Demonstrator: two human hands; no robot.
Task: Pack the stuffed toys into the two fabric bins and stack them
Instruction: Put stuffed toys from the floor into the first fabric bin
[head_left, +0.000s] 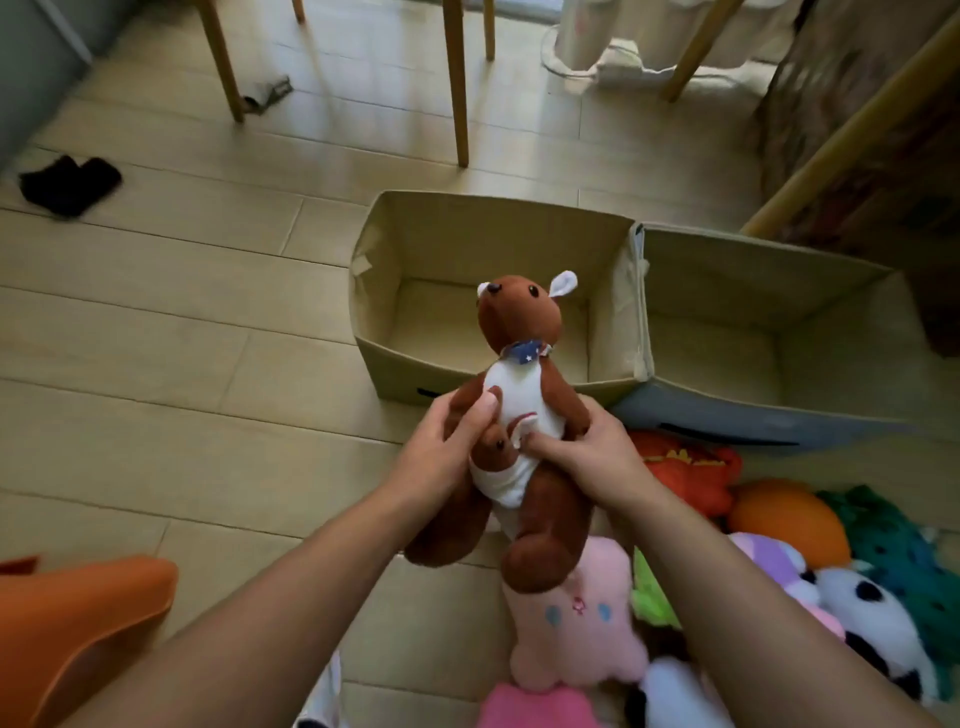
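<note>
Holding the brown kangaroo toy (519, 395) up in the air, just in front of the two bins. Left hand (447, 447) curled round its side, thumb pressed on the white tummy. Right hand (587, 452) gripping the other side, thumb by the little baby (498, 449) in the pouch. Both fabric bins, the tan bin (467, 249) and the grey bin (753, 280), open and with nothing inside. Looks like the very first toy to pack. Next, probably: reach forward, lower it into the tan bin, let go. More soft toys (779, 561) piled on the floor nearby, waiting.
</note>
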